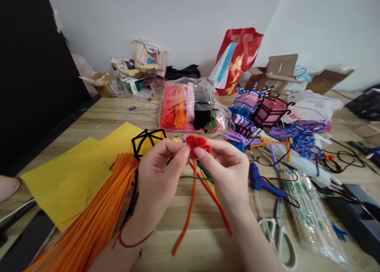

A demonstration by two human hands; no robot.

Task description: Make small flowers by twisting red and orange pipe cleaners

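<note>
Between both hands, above the middle of the table, is a small red pipe-cleaner flower (196,142) with looped petals. My left hand (164,173) pinches its left side between thumb and forefinger. My right hand (228,171) grips the right side, its thumb pressed on the lower petals. From the flower hangs an orange pipe cleaner (191,208), its lower end over the tabletop. Below lie a red pipe cleaner (221,208) and a green one (185,177), partly covered by the hands. A black pipe-cleaner frame (147,136) stands behind my left hand.
Orange pipe cleaners (97,208) and yellow sheets (68,177) lie left. Behind is a clear bag of coloured pipe cleaners (178,105). At right are a blue glue gun (264,185), scissors (280,236), bagged sticks (311,216) and pink lanterns (271,109). Someone's arm (7,188) shows far left.
</note>
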